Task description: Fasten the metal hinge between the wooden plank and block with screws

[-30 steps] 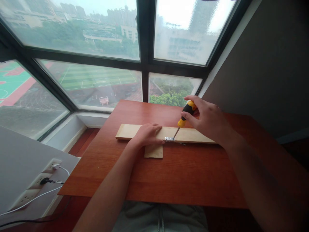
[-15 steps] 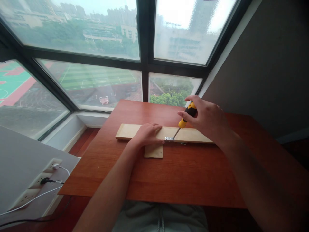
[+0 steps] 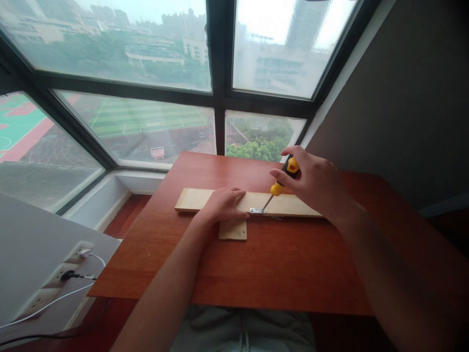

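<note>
A long pale wooden board (image 3: 198, 199) lies across the table, with a smaller wooden piece (image 3: 233, 231) sticking out from under its front edge. My left hand (image 3: 226, 204) grips the board, fingers over the top and thumb at the near edge. Just right of that thumb, a small silver metal hinge (image 3: 257, 211) sits at the board's front edge. My right hand (image 3: 315, 178) holds a yellow-and-black screwdriver (image 3: 280, 184) by its handle, tilted, its tip down on the hinge's right part. Any screw under the tip is too small to make out.
The reddish-brown table (image 3: 278, 274) stands against large windows with dark frames (image 3: 220, 117). On the low wall at left are power sockets (image 3: 58, 275) with plugs and cables (image 3: 47, 305). A thin metal piece (image 3: 277, 218) lies by the board's front edge.
The screwdriver handle has turned a little in my right hand, its yellow part now facing differently. My left hand, the board and the hinge stay in place.
</note>
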A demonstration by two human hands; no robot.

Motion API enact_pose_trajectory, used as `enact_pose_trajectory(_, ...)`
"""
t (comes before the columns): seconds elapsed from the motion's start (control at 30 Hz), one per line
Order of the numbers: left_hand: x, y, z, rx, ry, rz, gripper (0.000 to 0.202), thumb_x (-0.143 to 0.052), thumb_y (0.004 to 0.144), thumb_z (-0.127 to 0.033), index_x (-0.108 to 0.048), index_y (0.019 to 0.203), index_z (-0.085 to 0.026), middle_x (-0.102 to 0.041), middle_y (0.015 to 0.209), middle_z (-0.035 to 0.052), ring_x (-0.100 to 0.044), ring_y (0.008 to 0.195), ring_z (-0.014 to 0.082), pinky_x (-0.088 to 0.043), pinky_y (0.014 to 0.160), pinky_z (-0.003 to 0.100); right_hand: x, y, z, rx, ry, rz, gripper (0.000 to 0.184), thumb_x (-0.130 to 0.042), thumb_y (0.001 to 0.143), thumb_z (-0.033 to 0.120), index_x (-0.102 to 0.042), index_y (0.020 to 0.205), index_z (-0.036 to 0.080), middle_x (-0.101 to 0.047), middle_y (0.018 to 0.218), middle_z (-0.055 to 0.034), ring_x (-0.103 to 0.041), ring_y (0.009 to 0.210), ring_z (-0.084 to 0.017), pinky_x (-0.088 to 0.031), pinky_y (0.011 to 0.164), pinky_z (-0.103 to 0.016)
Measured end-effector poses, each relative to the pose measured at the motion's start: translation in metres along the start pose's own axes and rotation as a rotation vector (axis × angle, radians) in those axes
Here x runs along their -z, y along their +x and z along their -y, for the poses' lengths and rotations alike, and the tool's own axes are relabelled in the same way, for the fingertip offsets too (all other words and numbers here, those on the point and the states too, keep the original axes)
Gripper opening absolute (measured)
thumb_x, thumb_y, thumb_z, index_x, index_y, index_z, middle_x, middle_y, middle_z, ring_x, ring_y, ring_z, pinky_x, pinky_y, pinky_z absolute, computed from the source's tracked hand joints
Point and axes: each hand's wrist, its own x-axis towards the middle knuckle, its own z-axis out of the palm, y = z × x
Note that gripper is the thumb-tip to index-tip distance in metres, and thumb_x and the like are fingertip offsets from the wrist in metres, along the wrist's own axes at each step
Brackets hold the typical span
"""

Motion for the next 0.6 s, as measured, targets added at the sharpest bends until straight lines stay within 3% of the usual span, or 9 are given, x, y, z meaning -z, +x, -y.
enact_pose_trajectory(0.07,0.0002,0.0000,0.0000,-0.001,-0.001,0.004,0.068,-0.069,0.069,-0.067,-0.063,0.122,-0.025,-0.066,0.125,0.0070,-0.064,0.108,0.0284,-0.047,0.084,0.033,0.0011,-0.0005,-0.0003,0.069,0.183,0.071,0.038,-0.055,0.089,0.039,-0.055,0.123,0.021,-0.069,0.098,-0.0062,-0.066,0.082,-0.022,-0.050,0.073,-0.034)
enact_pose_trajectory(0.17,0.0010,0.0000,-0.0008,0.004,-0.001,0.009,0.068,-0.070,0.069,-0.066,-0.063,0.122,-0.025,-0.066,0.125,0.0068,-0.064,0.108,0.0285,-0.047,0.084,0.033,0.0023,-0.0013,-0.0013,0.164,0.364,0.149,0.045,-0.054,0.086,0.024,-0.048,0.131,0.022,-0.067,0.110,-0.0053,-0.066,0.086,-0.018,-0.051,0.075,-0.029)
enact_pose_trajectory(0.3,0.0026,-0.0003,-0.0025,0.014,-0.006,0.012,0.069,-0.070,0.069,-0.066,-0.062,0.123,-0.025,-0.066,0.125,0.0071,-0.064,0.108,0.0283,-0.047,0.083,0.033,-0.0012,-0.0019,0.0011,0.090,0.076,0.028,0.046,-0.060,0.086,0.040,-0.053,0.128,0.022,-0.068,0.090,-0.0048,-0.065,0.075,-0.023,-0.049,0.070,-0.036)
enact_pose_trajectory(0.4,0.0034,-0.0004,-0.0030,0.016,-0.007,0.014,0.068,-0.070,0.069,-0.065,-0.063,0.123,-0.025,-0.066,0.124,0.0070,-0.064,0.108,0.0280,-0.047,0.083,0.032,-0.0028,-0.0021,0.0035,0.019,-0.068,-0.028,0.048,-0.058,0.085,0.053,-0.057,0.122,0.021,-0.068,0.088,-0.0067,-0.064,0.075,-0.027,-0.048,0.067,-0.040)
enact_pose_trajectory(0.5,0.0037,-0.0004,-0.0028,0.012,-0.006,0.012,0.068,-0.070,0.069,-0.066,-0.063,0.122,-0.025,-0.066,0.124,0.0071,-0.064,0.107,0.0282,-0.047,0.083,0.033,-0.0003,-0.0017,0.0020,0.049,0.118,0.046,0.040,-0.052,0.089,0.039,-0.054,0.125,0.021,-0.069,0.100,-0.0075,-0.065,0.080,-0.024,-0.050,0.071,-0.037)
enact_pose_trajectory(0.6,0.0038,-0.0003,-0.0024,0.010,-0.011,0.013,0.068,-0.070,0.069,-0.066,-0.063,0.122,-0.025,-0.066,0.125,0.0070,-0.064,0.108,0.0284,-0.047,0.083,0.033,0.0016,-0.0003,-0.0023,0.120,0.360,0.150,0.044,-0.050,0.088,0.027,-0.049,0.131,0.023,-0.067,0.113,-0.0067,-0.065,0.084,-0.019,-0.052,0.072,-0.031)
